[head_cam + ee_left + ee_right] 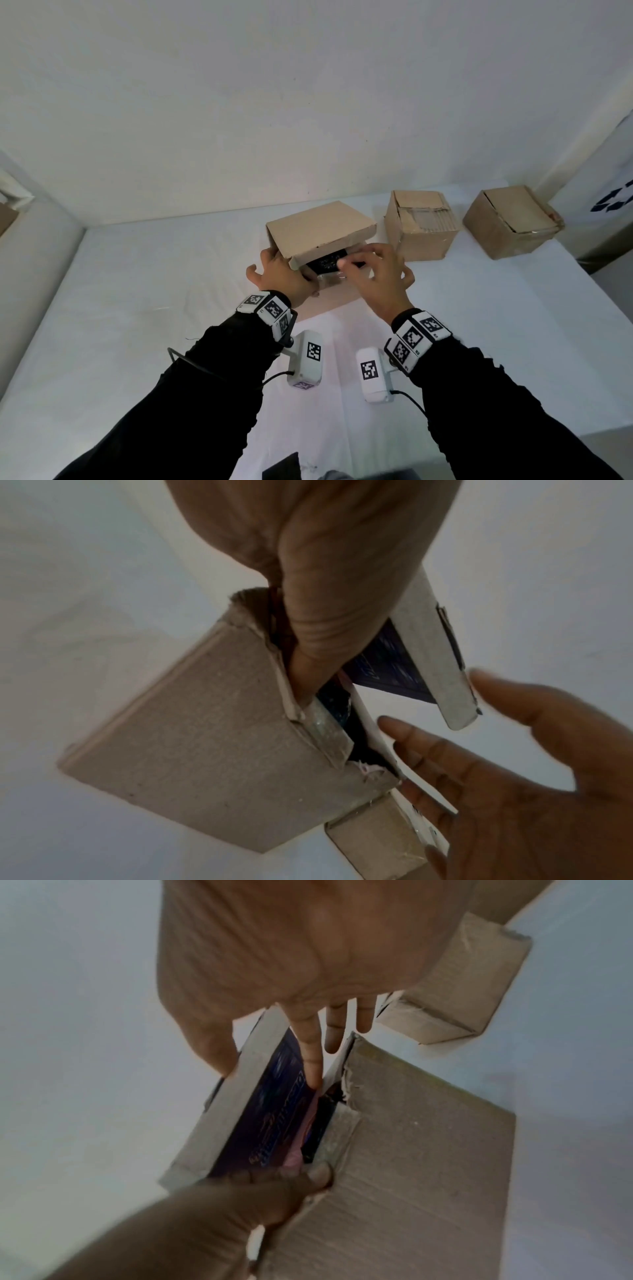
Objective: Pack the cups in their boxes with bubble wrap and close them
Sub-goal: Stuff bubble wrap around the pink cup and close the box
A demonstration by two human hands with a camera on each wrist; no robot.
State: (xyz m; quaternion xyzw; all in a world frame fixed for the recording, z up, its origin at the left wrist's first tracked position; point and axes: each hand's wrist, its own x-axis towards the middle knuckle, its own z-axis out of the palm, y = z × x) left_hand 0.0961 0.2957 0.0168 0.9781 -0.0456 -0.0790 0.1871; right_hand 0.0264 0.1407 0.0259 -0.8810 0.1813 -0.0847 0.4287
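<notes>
Cardboard box (pixel 318 226): left hand (pixel 284 277) grips, right hand (pixel 380 277) apparently touches.

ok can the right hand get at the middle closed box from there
Probably yes: the middle box stands just beyond the right hand on the table, nothing lies between them, and the hand's straight fingers grip nothing.
</notes>
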